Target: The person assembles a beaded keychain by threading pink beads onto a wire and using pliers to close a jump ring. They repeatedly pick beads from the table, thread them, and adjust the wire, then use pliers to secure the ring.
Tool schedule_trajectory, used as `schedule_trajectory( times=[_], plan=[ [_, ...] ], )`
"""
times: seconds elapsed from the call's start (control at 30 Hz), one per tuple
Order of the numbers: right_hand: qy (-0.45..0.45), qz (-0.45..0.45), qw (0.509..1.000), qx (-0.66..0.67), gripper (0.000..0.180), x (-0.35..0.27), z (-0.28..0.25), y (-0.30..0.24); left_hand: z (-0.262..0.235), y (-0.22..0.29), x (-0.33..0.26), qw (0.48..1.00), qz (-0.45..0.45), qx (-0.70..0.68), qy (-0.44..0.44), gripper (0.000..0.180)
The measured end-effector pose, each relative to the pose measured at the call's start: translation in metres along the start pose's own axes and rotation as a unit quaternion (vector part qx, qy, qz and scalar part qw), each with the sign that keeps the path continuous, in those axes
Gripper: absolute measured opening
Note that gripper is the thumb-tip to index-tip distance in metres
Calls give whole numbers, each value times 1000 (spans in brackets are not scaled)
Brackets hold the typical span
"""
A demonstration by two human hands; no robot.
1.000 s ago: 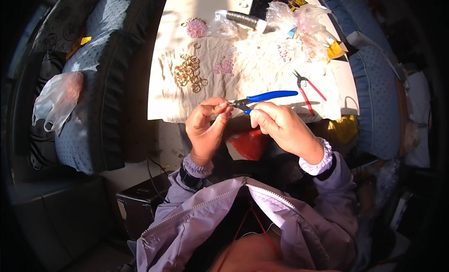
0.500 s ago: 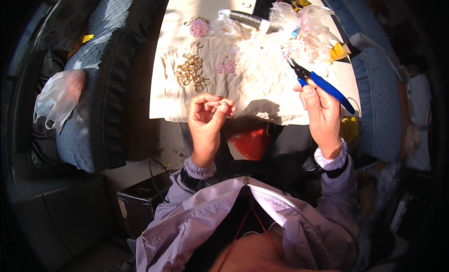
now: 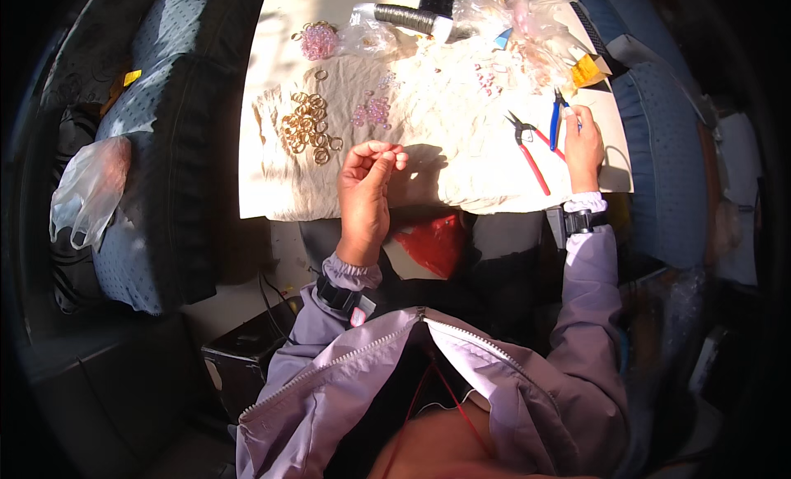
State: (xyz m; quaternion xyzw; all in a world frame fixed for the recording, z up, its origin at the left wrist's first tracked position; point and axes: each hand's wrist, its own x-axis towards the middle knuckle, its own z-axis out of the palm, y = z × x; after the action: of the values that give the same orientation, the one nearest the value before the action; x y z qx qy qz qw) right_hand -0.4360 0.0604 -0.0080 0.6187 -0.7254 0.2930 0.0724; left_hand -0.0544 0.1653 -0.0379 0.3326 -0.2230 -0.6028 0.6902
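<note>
My left hand (image 3: 365, 190) is above the near edge of the cloth, thumb and fingertips pinched together; anything between them is too small to make out. At the table's right side, my right hand (image 3: 583, 145) has its fingers on the blue-handled wire cutters (image 3: 554, 123), whose jaws point away from me. Red-handled pliers (image 3: 529, 149) lie on the cloth just left of that hand. A heap of gold-coloured rings (image 3: 306, 123) is beyond my left hand, with pink beads (image 3: 372, 112) beside it.
On the table's far side are a bundle of pink beads (image 3: 319, 42), a spool of dark wire (image 3: 405, 17) and clear plastic bags (image 3: 540, 25). A yellow packet (image 3: 587, 70) is at the right. Small pink-and-white pieces (image 3: 488, 79) lie on the beige cloth (image 3: 445, 133).
My right hand has moved away and right with the wire cutters, lowering them towards the table. The red-handled pliers now show. My left hand stays pinched.
</note>
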Motion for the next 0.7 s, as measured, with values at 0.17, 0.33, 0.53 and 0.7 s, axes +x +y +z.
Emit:
schedule_trajectory(
  times=[0.17, 0.33, 0.53, 0.7],
  plan=[
    [31, -14, 999, 6, 20, -3, 15, 15, -16, 2, 9, 995, 92, 37, -29, 9],
    [26, -44, 988, 147, 28, -11, 16, 25, -53, 24, -14, 994, 84, 67, -34, 9],
    [96, -74, 935, 333, 29, -9, 29, 30, -56, 42, -19, 991, 97, 91, -23, 9],
    [52, 34, 943, 328, 25, -14, 27, 37, -67, 50, -18, 989, 115, 95, -14, 10]
  ],
)
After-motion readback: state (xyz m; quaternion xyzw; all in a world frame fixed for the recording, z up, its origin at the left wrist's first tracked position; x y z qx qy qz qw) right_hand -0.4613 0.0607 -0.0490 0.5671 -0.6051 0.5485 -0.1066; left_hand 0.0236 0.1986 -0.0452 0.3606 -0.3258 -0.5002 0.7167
